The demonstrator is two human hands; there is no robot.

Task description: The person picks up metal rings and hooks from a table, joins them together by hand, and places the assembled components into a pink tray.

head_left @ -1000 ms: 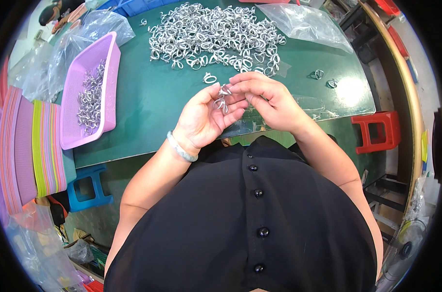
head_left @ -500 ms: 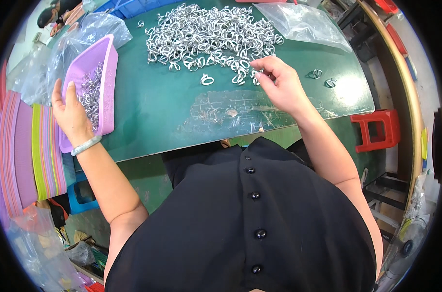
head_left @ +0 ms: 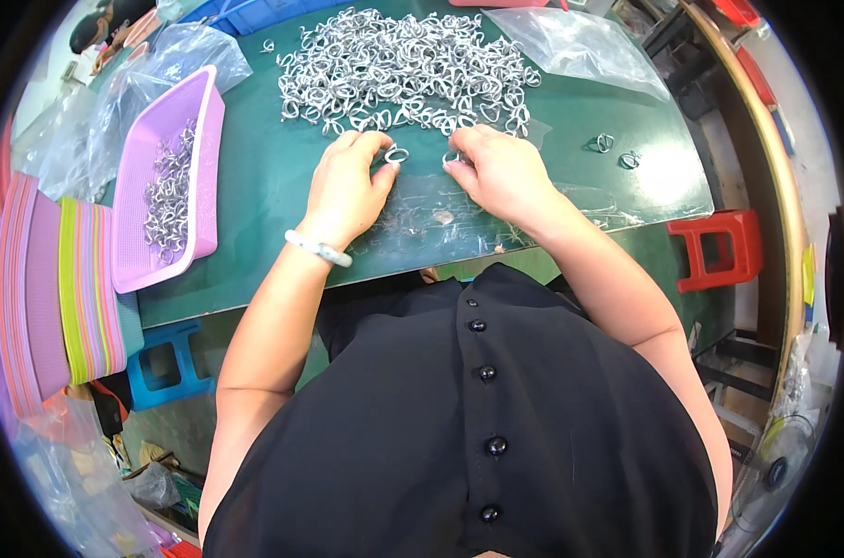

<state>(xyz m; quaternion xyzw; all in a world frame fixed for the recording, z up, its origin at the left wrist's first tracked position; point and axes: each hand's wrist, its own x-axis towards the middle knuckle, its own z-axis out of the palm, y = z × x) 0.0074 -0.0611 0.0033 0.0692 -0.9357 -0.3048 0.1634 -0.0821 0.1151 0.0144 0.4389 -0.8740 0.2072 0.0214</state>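
Observation:
A large pile of silver-grey metal rings (head_left: 403, 70) is heaped at the far middle of the green table. My left hand (head_left: 348, 186), with a pale bangle on its wrist, is closed, thumb and fingertips at a single metal ring (head_left: 397, 156) in front of the pile. To its right, my right hand (head_left: 504, 172) pinches another metal ring (head_left: 451, 159) between thumb and fingers, partly hidden by them. Over on the left stands a purple plastic basket (head_left: 210, 167), tilted in view, with many rings (head_left: 169, 195) inside.
Two loose rings (head_left: 605, 142) lie at the right of the table. Clear plastic bags (head_left: 580, 46) rest at the back. Stacked coloured baskets (head_left: 41, 288) stand at the left. A red stool (head_left: 719, 251) and a blue stool (head_left: 166, 367) are below. Another person (head_left: 115, 28) is at the far left.
My left hand has left the purple basket and come right to the ring in front of the pile. My right hand has shifted slightly left with a ring at its fingers.

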